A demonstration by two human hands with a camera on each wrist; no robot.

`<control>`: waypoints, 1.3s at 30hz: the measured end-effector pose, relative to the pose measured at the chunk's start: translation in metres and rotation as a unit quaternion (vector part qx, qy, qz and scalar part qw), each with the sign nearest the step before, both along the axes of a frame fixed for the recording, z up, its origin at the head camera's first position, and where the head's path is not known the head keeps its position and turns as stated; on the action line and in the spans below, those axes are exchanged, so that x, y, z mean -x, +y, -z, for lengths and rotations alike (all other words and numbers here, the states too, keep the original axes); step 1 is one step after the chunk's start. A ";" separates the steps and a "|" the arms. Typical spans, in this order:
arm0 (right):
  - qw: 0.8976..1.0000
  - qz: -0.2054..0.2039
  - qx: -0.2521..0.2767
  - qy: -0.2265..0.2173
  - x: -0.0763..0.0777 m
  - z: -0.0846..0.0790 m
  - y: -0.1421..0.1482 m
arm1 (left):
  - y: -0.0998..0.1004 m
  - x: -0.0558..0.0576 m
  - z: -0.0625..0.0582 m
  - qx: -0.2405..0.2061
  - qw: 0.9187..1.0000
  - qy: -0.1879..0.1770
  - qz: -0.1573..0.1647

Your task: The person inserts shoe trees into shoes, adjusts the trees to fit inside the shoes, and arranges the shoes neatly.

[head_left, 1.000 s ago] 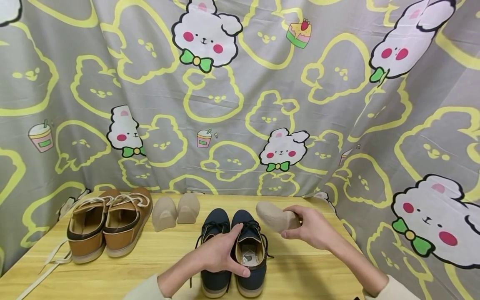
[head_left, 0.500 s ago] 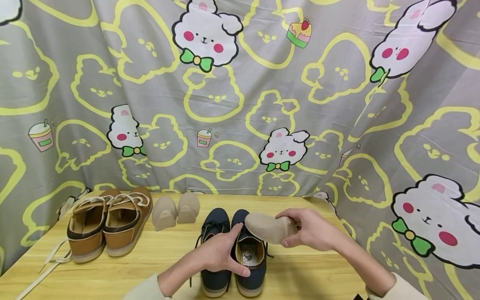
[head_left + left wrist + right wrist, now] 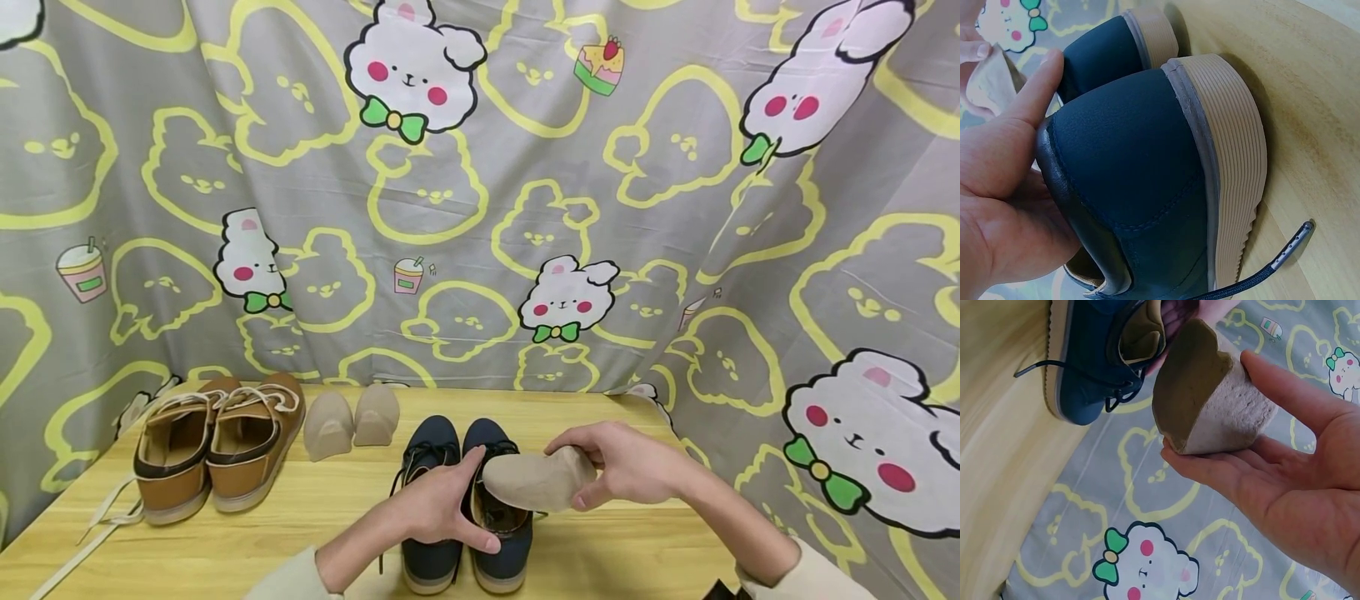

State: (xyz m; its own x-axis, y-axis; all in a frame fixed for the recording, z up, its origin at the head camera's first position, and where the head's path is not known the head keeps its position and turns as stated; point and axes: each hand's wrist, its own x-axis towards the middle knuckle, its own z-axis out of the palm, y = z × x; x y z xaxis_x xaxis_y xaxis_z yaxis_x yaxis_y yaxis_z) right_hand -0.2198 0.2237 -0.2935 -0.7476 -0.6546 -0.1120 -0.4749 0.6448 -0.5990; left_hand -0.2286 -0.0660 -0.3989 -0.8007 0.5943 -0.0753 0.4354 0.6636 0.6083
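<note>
A beige moulded-paper shoe insert is pinched at its thick end by my right hand, its rounded tip over the opening of the right navy shoe. Its hollow side shows in the right wrist view, with thumb and fingers on opposite edges. My left hand lies across the navy pair with thumb and index finger spread along the right shoe's opening. It partly covers the left navy shoe. In the left wrist view that shoe's heel is close, with the thumb reaching toward the other heel.
Brown lace-up shoes stand at the left of the wooden table, a loose pale lace trailing from them. Two more beige inserts lie beside them. A patterned grey curtain hangs behind and at both sides.
My right hand has brought the insert left and down, from beside the right navy shoe to over its opening. My left hand stays in place.
</note>
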 end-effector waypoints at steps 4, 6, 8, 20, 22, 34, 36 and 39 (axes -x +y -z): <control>1.000 -0.012 0.005 -0.026 0.000 -0.003 -0.001 | 0.001 0.000 0.000 0.004 1.000 -0.004 -0.002; 0.999 -0.020 0.006 -0.035 0.001 -0.003 -0.002 | 0.001 0.000 -0.001 0.007 1.000 -0.006 -0.004; 0.999 -0.029 0.005 -0.041 0.001 -0.003 -0.003 | 0.001 0.000 -0.001 0.009 1.000 -0.006 -0.004; 0.999 -0.032 -0.034 -0.025 0.003 0.004 -0.013 | 0.001 0.000 -0.001 0.015 1.000 0.000 -0.006; 0.999 -0.021 -0.039 -0.023 0.003 0.005 -0.017 | 0.001 0.000 -0.001 0.013 1.000 0.000 -0.005; 0.999 0.003 -0.048 0.001 -0.003 0.007 -0.036 | 0.002 -0.001 -0.002 0.018 1.000 0.020 -0.004; 0.999 0.004 -0.047 0.012 -0.004 0.008 -0.038 | 0.001 -0.001 -0.002 0.018 1.000 0.021 -0.003; 0.999 0.011 -0.046 0.025 -0.005 0.011 -0.043 | 0.001 -0.002 -0.002 0.017 1.000 0.020 -0.004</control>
